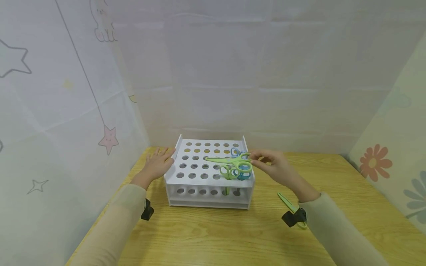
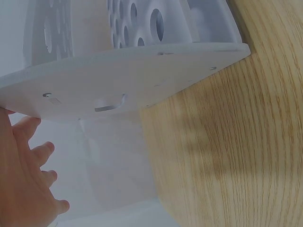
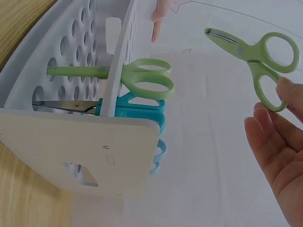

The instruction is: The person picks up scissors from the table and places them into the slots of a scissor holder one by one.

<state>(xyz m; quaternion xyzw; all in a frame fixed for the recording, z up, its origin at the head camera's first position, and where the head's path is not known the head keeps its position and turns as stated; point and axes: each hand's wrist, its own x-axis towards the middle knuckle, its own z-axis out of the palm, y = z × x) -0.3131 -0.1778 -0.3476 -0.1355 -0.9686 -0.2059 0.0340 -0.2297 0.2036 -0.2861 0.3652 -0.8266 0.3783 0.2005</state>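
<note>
My right hand [image 1: 274,168] pinches one handle loop of a pair of light green scissors [image 3: 251,54] between thumb and fingers. In the head view these scissors lie level above the white rack [image 1: 199,181], blades pointing left. My left hand [image 1: 156,165] rests against the rack's left side panel, its fingers spread. Another pair of green scissors [image 3: 149,78] stands blades-down in a rack hole at the right front. Beside it are blue scissors [image 3: 142,111] with metal blades, also set in a hole, and more blue handles [image 3: 160,153] show behind.
A further pair of green scissors [image 1: 286,201] lies on the wooden table [image 1: 206,236] under my right wrist, partly hidden by the black wrist camera [image 1: 294,217]. The rack has two levels with rows of round holes. Pale printed sheets [image 1: 213,74] wall the table's back and sides.
</note>
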